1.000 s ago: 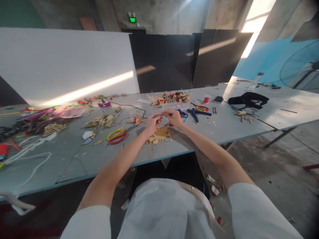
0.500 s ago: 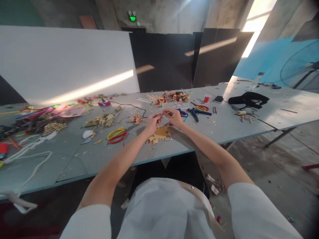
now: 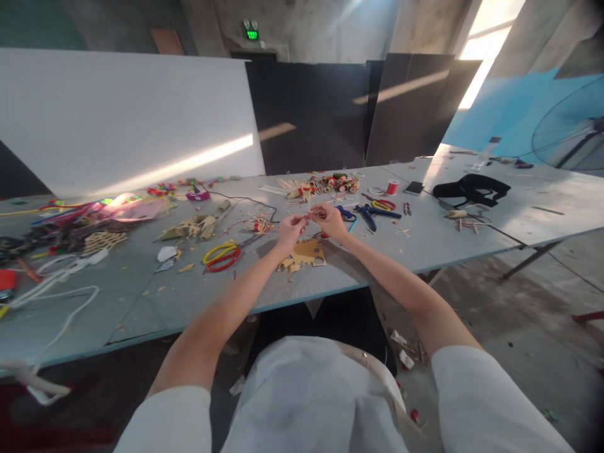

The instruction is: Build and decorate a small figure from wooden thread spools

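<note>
My left hand [image 3: 290,231] and my right hand [image 3: 329,221] meet fingertip to fingertip above the table, both pinched closed. A small reddish piece shows between the fingertips, too small to name. Below them lies a tan cut-out board [image 3: 307,253] with notches and round holes. To the left of my left hand rest red-and-yellow scissors [image 3: 221,257] and a small red-banded piece [image 3: 258,225] with thin sticks. Beyond my right hand is a blue glue gun [image 3: 343,212], partly hidden, with blue-handled pliers [image 3: 370,215] beside it.
At the back stands a pile of red-banded bamboo pieces [image 3: 337,183]. Further right are a red thread spool [image 3: 392,187], a phone [image 3: 414,188] and a black cap [image 3: 472,189]. Scraps [image 3: 191,228], a white power strip [image 3: 70,277] and a colourful heap [image 3: 94,217] cover the left side.
My hands stay together in almost the same spot. The fingers of my right hand have shifted slightly around the small piece; everything on the table stays put.
</note>
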The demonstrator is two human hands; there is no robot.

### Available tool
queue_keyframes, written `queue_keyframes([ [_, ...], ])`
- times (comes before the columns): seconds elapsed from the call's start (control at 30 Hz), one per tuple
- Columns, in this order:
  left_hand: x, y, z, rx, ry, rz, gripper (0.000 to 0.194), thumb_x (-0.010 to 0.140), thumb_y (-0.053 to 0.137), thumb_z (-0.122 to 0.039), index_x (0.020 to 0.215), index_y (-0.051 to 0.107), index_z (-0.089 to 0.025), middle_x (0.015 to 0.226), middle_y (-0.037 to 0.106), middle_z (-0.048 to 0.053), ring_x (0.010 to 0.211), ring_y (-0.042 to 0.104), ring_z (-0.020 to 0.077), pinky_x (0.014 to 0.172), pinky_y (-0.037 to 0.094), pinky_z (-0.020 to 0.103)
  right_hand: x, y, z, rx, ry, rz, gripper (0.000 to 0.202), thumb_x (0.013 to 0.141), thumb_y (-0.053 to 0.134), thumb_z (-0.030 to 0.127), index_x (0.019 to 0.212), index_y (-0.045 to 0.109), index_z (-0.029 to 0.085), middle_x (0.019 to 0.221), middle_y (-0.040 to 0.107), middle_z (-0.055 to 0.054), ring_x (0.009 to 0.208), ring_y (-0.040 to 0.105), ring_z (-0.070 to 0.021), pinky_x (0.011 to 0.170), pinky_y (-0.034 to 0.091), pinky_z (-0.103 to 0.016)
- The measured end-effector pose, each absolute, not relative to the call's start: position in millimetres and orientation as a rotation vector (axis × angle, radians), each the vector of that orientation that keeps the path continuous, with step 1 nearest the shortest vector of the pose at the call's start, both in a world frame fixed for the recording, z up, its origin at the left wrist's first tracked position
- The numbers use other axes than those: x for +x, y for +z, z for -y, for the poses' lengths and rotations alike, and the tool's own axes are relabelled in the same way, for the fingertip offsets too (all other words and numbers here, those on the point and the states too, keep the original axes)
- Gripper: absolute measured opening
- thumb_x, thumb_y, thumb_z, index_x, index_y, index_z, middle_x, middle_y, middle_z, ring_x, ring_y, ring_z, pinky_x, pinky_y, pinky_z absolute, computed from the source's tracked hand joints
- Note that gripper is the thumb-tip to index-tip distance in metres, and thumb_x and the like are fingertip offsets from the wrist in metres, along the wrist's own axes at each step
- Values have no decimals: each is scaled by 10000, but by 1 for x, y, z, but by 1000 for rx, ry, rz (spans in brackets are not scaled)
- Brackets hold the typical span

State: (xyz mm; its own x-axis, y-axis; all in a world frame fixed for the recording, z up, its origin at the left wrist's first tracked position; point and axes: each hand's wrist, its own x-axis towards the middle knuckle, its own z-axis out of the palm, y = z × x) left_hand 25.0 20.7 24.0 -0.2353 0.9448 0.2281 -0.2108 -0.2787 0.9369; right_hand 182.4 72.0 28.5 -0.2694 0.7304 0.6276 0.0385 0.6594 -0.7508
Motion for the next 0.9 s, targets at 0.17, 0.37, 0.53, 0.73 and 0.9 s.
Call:
queue_keyframes([
  [0.17, 24, 25, -18, 1209, 1678, -1071, 148, 765, 853, -191, 759, 708, -161, 655, 667, 6, 495, 488, 82, 504, 344, 228, 182, 31, -71, -628, 745, 1751, 379, 834, 778, 564, 930, 721, 202, 914, 794, -93, 857, 744, -227, 756, 563, -327],
  [0.37, 22, 22, -19, 1263, 1676, -1094, 136, 781, 841, -232, 794, 724, -164, 651, 665, 6, 514, 491, 96, 515, 355, 233, 184, 29, -73, -647, 694, 1782, 336, 871, 716, 511, 929, 749, 182, 905, 794, -95, 830, 721, -208, 761, 554, -314],
  [0.53, 22, 18, -23, 1241, 1711, -1071, 158, 784, 847, -246, 837, 723, -166, 681, 679, 6, 516, 503, 100, 522, 372, 237, 185, 29, -73, -636, 607, 1798, 258, 884, 673, 420, 940, 754, 181, 942, 797, -87, 847, 711, -211, 778, 546, -320],
  [0.73, 22, 18, -26, 1185, 1753, -1067, 185, 789, 857, -264, 856, 713, -167, 682, 685, 7, 523, 506, 97, 522, 361, 229, 185, 31, -69, -628, 579, 1823, 267, 879, 671, 431, 944, 749, 183, 945, 787, -85, 848, 704, -211, 720, 529, -300],
  [0.9, 21, 18, -28, 1103, 1770, -1055, 245, 777, 886, -308, 854, 703, -165, 691, 681, 7, 527, 499, 92, 526, 355, 231, 184, 30, -68, -642, 571, 1858, 277, 882, 683, 448, 936, 743, 183, 926, 782, -82, 825, 695, -206, 728, 545, -303],
])
